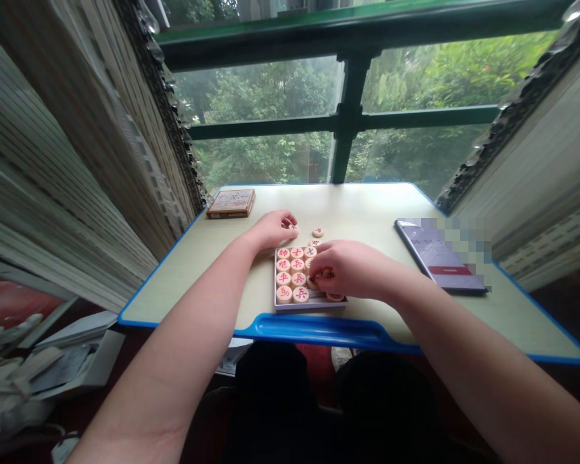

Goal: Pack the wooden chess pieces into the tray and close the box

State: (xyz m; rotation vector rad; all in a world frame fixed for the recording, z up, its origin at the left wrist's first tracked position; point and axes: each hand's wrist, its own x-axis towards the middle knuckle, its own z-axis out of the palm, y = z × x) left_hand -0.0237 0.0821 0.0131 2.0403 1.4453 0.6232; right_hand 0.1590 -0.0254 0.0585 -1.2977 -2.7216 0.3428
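Note:
Behind the box, my left hand [273,227] pinches a round wooden Chinese chess piece [294,228] with a dark character. My right hand [341,265] reaches over the right side of a shallow, pale box [310,306], its fingertips closed on another Chinese chess piece [312,282] low in the box. Pieces with red characters, such as this soldier piece [300,294], fill the left columns in rows. My right hand partly hides the pieces on the right. Two loose pieces lie behind the box, one of them a dark-lettered piece [318,232].
A brown box lid [231,202] lies at the table's back left. On the right rests a tablet or large phone [439,258], partly pixelated. The pale table [188,283] has a blue rim and a blue front tray [319,330]. Curtains flank both sides; a green-framed window stands behind.

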